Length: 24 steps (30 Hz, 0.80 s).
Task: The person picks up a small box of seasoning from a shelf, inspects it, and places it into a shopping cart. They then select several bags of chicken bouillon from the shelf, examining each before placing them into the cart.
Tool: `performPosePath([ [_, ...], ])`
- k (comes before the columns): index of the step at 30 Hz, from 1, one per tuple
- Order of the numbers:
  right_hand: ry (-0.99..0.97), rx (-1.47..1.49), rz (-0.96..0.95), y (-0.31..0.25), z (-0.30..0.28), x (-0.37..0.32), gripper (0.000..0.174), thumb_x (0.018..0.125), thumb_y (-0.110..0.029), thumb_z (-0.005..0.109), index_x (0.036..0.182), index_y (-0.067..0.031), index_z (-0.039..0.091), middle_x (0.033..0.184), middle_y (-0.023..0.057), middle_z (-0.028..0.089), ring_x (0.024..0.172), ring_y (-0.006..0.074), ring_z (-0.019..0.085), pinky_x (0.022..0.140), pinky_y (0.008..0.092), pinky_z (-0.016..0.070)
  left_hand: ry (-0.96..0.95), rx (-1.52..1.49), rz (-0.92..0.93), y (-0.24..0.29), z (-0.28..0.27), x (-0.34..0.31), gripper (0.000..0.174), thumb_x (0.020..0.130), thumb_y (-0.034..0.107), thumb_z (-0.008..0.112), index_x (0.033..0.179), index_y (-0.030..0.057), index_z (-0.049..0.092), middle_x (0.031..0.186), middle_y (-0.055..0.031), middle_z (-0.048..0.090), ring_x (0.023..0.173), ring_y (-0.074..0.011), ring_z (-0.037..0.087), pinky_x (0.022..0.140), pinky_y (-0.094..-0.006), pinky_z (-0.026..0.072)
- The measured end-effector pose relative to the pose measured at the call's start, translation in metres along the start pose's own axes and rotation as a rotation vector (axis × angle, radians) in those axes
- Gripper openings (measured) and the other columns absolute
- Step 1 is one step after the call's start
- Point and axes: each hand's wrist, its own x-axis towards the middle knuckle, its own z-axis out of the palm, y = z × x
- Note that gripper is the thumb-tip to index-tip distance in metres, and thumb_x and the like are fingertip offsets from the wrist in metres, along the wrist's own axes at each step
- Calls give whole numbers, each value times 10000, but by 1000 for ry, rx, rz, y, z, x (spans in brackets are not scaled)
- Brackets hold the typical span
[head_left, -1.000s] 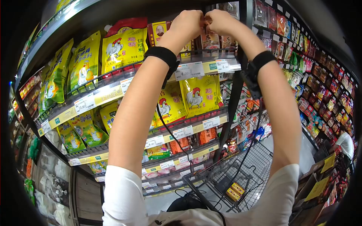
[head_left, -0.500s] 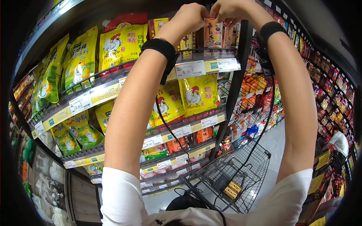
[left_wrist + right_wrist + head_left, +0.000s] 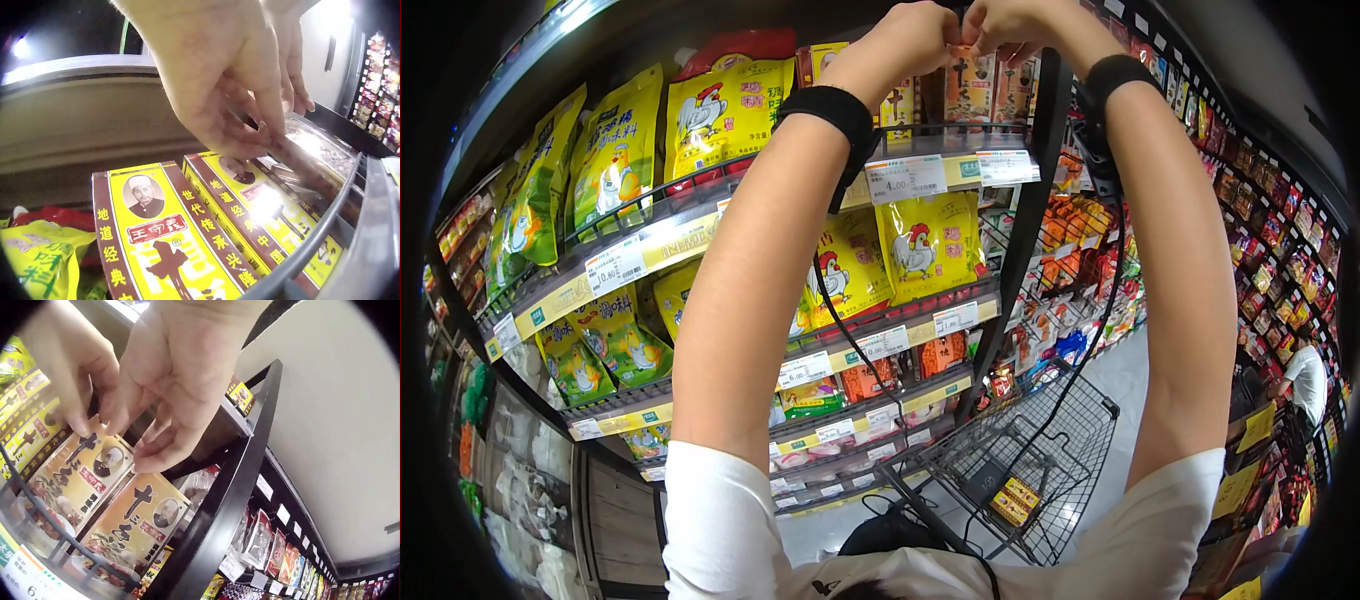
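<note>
An orange seasoning box (image 3: pixel 75 475) with a dish and a portrait on its front stands in the shelf's front row. My left hand (image 3: pixel 912 40) pinches its top edge near the left corner. From the right, my right hand (image 3: pixel 1012 25) pinches the same top edge, the thumb in front and the other fingers curled behind. A second orange box (image 3: pixel 134 528) stands right beside it, below my right fingers. Yellow and brown seasoning boxes (image 3: pixel 156 231) stand to the left, under my left hand in the left wrist view.
A wire rail (image 3: pixel 40 509) runs along the shelf front, with price tags (image 3: pixel 905 180) below. A black shelf post (image 3: pixel 219 512) rises close by on the right. Yellow seasoning bags (image 3: pixel 725 115) fill the left. A wire cart (image 3: pixel 1090 430) stands below, and a person (image 3: pixel 1305 385) is at far right.
One second ago my hands met higher before the boxes; since then the right hand and arm have shifted right, and the orange box's front shows below both hands. The last half second brings little change.
</note>
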Motion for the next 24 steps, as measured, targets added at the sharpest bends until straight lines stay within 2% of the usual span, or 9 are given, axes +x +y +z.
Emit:
performPosePath([
  [3,3,-17,-2,0,1,-1,367,736,-67,700,1090,-19,618,1006,137,656,857,232,660,723,317,560,-70,63,105,3,-6,3,308,724,227,720,987,75,667,879,-79,671,843,-217,644,754,-318,498],
  [6,-20,-62,13,-6,3,-7,398,736,-82,709,1115,-26,604,1021,132,654,856,214,659,727,311,560,-237,19,-58,41,-38,-1,289,767,202,663,1016,59,636,980,-180,649,913,-325,622,765,-390,507],
  [9,27,-133,11,-14,6,-19,420,731,-92,718,1129,-37,596,1034,121,652,849,201,659,731,309,561,-417,186,-192,56,-56,11,334,762,210,665,1080,114,630,983,-154,655,921,-315,621,760,-394,507],
  [11,37,-105,-15,-5,8,-8,439,723,-96,724,1140,-53,594,1035,111,652,844,215,656,727,316,563,-501,197,-120,54,-69,12,328,715,230,682,1016,100,669,954,-146,664,895,-315,624,740,-390,508],
  [16,59,-133,-147,6,11,2,421,701,-115,722,1105,-65,615,976,119,662,830,245,648,664,347,548,-576,379,-170,70,-83,22,294,692,196,691,953,62,690,938,-149,668,827,-299,634,712,-364,505],
  [18,148,-246,-173,3,20,7,343,705,-113,700,1039,-66,636,928,121,664,800,250,642,616,371,535,-618,337,-236,75,-85,25,292,710,181,679,967,43,683,945,-146,672,836,-284,644,706,-365,513],
  [21,89,-44,-79,1,20,-4,311,705,-87,697,1008,-51,638,913,122,665,785,253,640,604,380,534,-656,160,-385,77,-87,27,287,740,162,662,992,27,671,956,-138,677,865,-263,654,698,-379,527],
  [22,47,-123,-204,7,16,-4,321,698,-65,706,1010,-40,635,901,129,662,764,259,639,595,387,535,-663,80,-444,76,-87,27,285,750,156,656,1002,23,667,960,-135,679,878,-256,657,695,-386,531],
  [24,36,-54,-124,8,18,3,338,690,-54,715,1017,-36,632,895,135,659,747,267,640,595,384,538,-672,49,-428,73,-84,29,282,763,149,651,1018,28,662,968,-131,679,885,-248,660,695,-390,539],
])
